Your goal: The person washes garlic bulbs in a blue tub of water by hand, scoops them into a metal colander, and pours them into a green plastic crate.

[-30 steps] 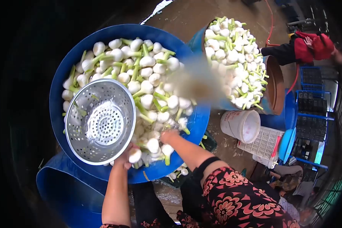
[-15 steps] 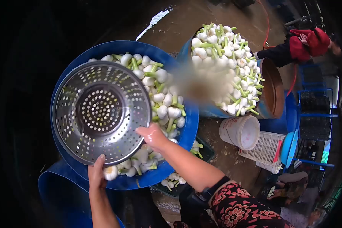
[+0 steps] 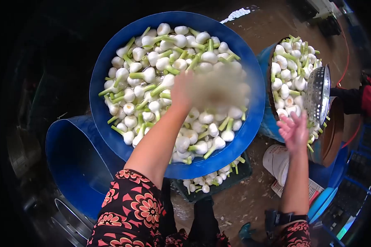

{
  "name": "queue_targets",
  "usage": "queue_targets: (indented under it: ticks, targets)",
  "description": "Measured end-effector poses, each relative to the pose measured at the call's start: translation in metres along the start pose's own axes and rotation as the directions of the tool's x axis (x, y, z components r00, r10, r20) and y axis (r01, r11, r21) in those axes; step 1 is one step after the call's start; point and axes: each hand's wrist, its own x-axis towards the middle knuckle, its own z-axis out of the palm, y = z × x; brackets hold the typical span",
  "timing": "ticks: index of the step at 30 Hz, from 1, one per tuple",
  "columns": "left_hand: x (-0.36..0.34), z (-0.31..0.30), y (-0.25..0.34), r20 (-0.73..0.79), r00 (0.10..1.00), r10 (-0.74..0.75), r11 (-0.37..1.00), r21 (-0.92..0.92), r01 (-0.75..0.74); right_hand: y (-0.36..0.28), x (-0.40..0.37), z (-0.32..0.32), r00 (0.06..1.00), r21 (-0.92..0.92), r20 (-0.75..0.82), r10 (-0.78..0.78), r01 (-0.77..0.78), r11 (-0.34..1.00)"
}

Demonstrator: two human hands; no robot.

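Note:
A round blue tub (image 3: 97, 74) full of white garlic bulbs (image 3: 149, 75) with green stems fills the middle of the view. Over these bulbs is my left hand (image 3: 182, 92); a blurred smudge hides its fingers, so what they hold is unclear. My right hand (image 3: 293, 131) is open with fingers spread, just in front of a second heap of garlic (image 3: 290, 74) in a blue barrel (image 3: 268, 99) on the right. The metal colander (image 3: 320, 94) stands tilted on that heap, apart from my right hand.
An empty blue drum (image 3: 76, 152) lies at the lower left beside metal basins (image 3: 72, 222). Below the tub is a dark crate (image 3: 231, 180) of garlic. A white bucket (image 3: 276, 162), a light blue basin (image 3: 322, 203) and a person in red (image 3: 370, 101) are at the right.
Both hands have let go of the colander, which has moved from over the tub to the right-hand heap. The view has shifted, and my left hand is now over the tub's garlic.

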Motion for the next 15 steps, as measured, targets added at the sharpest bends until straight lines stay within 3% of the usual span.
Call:
queue_targets:
  ticks: [1, 2, 3, 4, 6, 8, 9, 11, 13, 15]
  targets:
    - [0.014, -0.006, 0.002, 0.014, 1.000, -0.003, 1.000, -0.008, 0.003, 0.018, -0.014, 0.026, 0.987, -0.217, 0.156, -0.025, 0.059, 0.974]
    - [0.023, -0.013, 0.004, 0.172, 0.984, -0.055, 0.998, 0.048, 0.048, 0.030, -0.025, 0.069, 0.954, -0.524, 0.280, -0.108, 0.246, 0.815]
    - [0.028, -0.016, 0.000, 0.317, 0.942, -0.113, 0.990, 0.114, 0.081, 0.037, -0.019, 0.102, 0.894, -0.626, 0.380, -0.237, 0.437, 0.646]
    - [0.033, -0.012, -0.008, 0.319, 0.941, -0.111, 0.990, 0.115, 0.078, 0.034, 0.001, 0.130, 0.793, -0.670, 0.500, -0.347, 0.608, 0.426]
    - [0.044, -0.008, -0.031, 0.469, 0.878, -0.096, 0.989, -0.057, 0.139, 0.044, 0.086, 0.175, 0.576, -0.704, 0.575, -0.582, 0.710, 0.007]
    - [0.036, -0.041, -0.033, 0.470, 0.872, 0.138, 0.986, -0.146, -0.078, 0.053, 0.148, 0.205, 0.746, -0.832, 0.509, -0.430, 0.554, -0.026]
    - [0.036, -0.037, -0.039, 0.473, 0.870, 0.135, 0.988, -0.136, -0.079, 0.063, 0.150, 0.221, 0.743, -0.825, 0.516, -0.426, 0.566, -0.013]
    - [0.039, -0.025, -0.049, 0.497, 0.857, 0.133, 0.988, -0.135, -0.076, 0.081, 0.143, 0.239, 0.855, -0.972, 0.203, -0.476, 0.237, 0.012]
    - [0.046, -0.024, -0.046, 0.596, 0.802, 0.036, 0.999, -0.037, -0.017, 0.103, 0.158, 0.240, 0.859, -0.973, 0.191, -0.474, 0.229, 0.023]
    - [0.053, -0.023, -0.043, 0.585, 0.805, 0.097, 0.995, -0.051, -0.083, 0.121, 0.179, 0.231, 0.805, -0.966, 0.222, -0.550, 0.257, -0.013]
